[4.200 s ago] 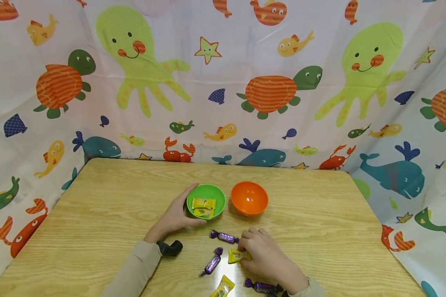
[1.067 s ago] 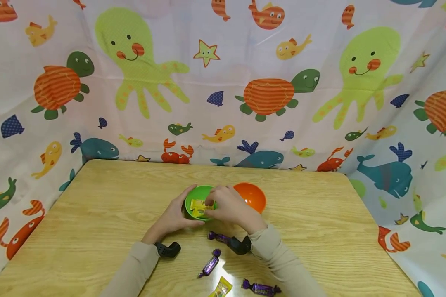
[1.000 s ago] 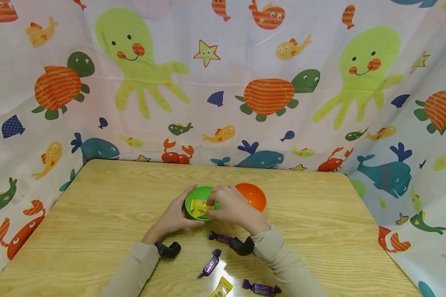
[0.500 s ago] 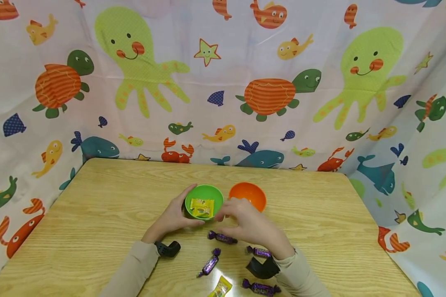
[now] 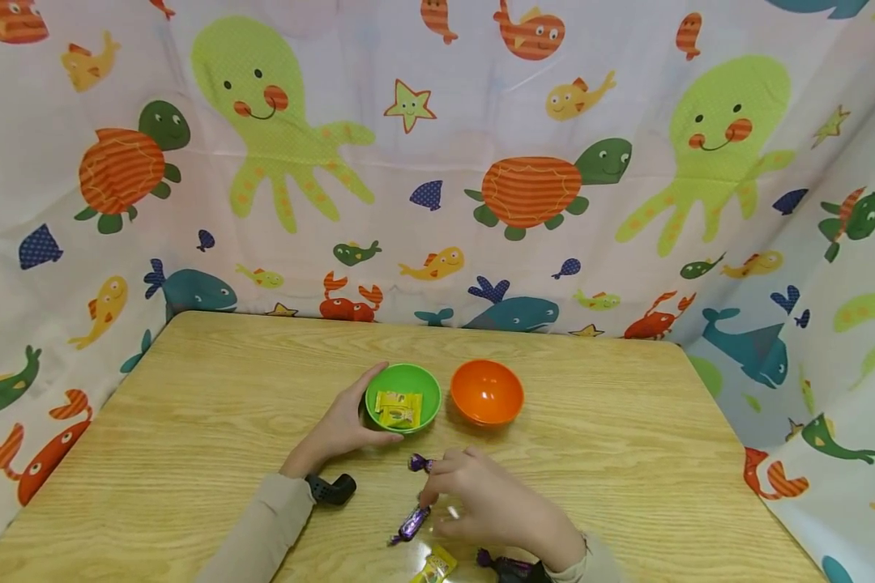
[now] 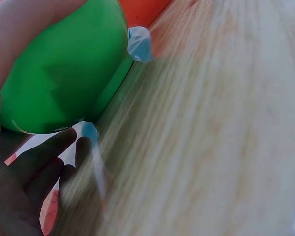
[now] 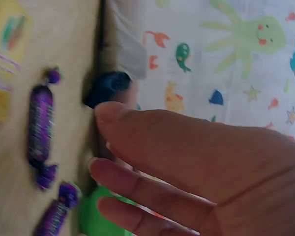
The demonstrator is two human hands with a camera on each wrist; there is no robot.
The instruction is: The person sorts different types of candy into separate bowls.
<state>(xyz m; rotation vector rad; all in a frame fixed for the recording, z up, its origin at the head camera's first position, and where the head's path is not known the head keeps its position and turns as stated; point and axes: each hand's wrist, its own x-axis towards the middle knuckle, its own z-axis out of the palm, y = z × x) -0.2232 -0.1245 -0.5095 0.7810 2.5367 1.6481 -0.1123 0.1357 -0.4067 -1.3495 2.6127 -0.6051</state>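
My left hand (image 5: 343,421) grips the left side of a green bowl (image 5: 434,397), thumb in front and fingers round the back. Inside the bowl lie several yellow-wrapped candies (image 5: 399,411). My right hand (image 5: 492,498) hovers over the loose candies, fingers bent a little and apart, with nothing held. Close to its fingertips is a purple-wrapped candy (image 5: 411,525). Another purple candy (image 5: 420,462) is partly hidden behind this hand, and a third (image 5: 484,558) shows by its wrist. Nearer the front edge lies a yellow candy (image 5: 435,565). The right wrist view shows a purple candy (image 7: 41,125) beside the thumb.
An orange bowl (image 5: 487,393) stands just right of the green one, with no candy visible in it. A patterned curtain (image 5: 408,162) hangs behind the wooden table (image 5: 612,421). Black devices (image 5: 331,489) are strapped to both wrists.
My right hand has carried a yellow candy into the green bowl, let go of it, and come back toward the front over the purple candies. My left hand stays at the bowl.
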